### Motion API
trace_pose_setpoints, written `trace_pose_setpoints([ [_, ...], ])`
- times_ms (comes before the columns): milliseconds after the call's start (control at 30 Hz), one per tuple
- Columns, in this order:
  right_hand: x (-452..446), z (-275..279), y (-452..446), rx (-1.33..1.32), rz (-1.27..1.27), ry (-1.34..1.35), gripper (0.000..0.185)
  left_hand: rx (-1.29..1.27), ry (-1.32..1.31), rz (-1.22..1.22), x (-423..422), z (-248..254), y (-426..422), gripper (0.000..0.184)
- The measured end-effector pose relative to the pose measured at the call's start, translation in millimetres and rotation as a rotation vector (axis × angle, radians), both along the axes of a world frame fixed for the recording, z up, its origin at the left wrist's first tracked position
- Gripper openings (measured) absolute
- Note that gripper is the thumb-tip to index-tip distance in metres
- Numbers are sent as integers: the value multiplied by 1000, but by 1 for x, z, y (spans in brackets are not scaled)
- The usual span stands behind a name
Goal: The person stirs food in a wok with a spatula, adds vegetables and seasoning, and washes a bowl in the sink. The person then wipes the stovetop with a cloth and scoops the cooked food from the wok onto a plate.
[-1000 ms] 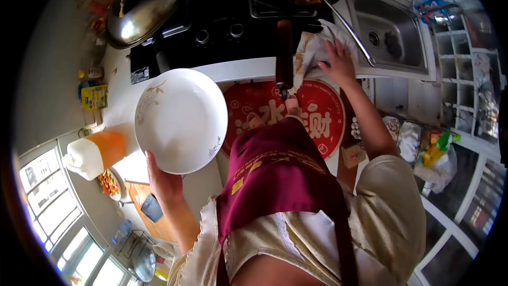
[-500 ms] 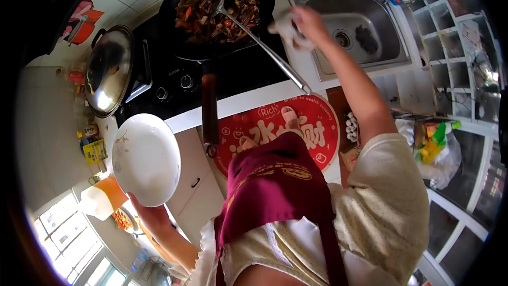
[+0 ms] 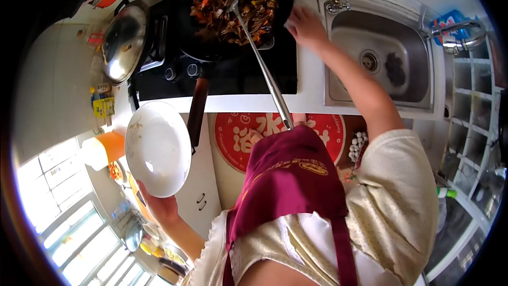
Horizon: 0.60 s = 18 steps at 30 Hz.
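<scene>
My left hand (image 3: 159, 205) grips the lower rim of a white dish (image 3: 159, 151) with a faint floral pattern, held tilted left of the stove; nothing is in the dish. My right hand (image 3: 307, 27) is beside the right edge of a black wok (image 3: 191, 47), its fingers blurred, and no cloth shows in it. Cooked brown strips with red and orange pieces (image 3: 217, 13) fill the wok. A long-handled metal spatula (image 3: 264, 71) rests in the food, its handle reaching over the counter edge. The wok's wooden handle (image 3: 198, 106) points toward me, near the dish.
The wok stands on a black gas stove (image 3: 254, 82). A domed lid (image 3: 124, 42) leans at the left. To the right is a steel sink (image 3: 391, 87) with a tap (image 3: 338, 5). A red round mat (image 3: 227, 137) lies on the floor.
My right hand held a light cloth over the counter near the sink; now it is at the wok's right edge and the cloth is out of sight. The view has shifted. My left hand keeps the dish.
</scene>
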State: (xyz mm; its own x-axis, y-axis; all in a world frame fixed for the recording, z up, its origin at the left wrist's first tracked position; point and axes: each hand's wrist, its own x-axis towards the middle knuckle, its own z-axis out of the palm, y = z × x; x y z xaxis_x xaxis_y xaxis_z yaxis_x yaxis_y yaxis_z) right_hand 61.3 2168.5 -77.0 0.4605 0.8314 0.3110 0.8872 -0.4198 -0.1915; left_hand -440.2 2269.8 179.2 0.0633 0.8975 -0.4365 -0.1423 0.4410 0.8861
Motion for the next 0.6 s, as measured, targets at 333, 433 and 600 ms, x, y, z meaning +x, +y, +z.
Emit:
trace_pose_setpoints([
  [333, -195, 25, -59, -45, 208, 139, 52, 9, -166, 65, -65, 9, 4, 47],
  [433, -243, 26, -31, -37, 282, 129, 53, 2, -199, 66, -111, 5, 11, 46],
  [600, -313, 2, 94, 260, 343, 123, 28, 55, -219, 155, -173, 3, 21, 41],
])
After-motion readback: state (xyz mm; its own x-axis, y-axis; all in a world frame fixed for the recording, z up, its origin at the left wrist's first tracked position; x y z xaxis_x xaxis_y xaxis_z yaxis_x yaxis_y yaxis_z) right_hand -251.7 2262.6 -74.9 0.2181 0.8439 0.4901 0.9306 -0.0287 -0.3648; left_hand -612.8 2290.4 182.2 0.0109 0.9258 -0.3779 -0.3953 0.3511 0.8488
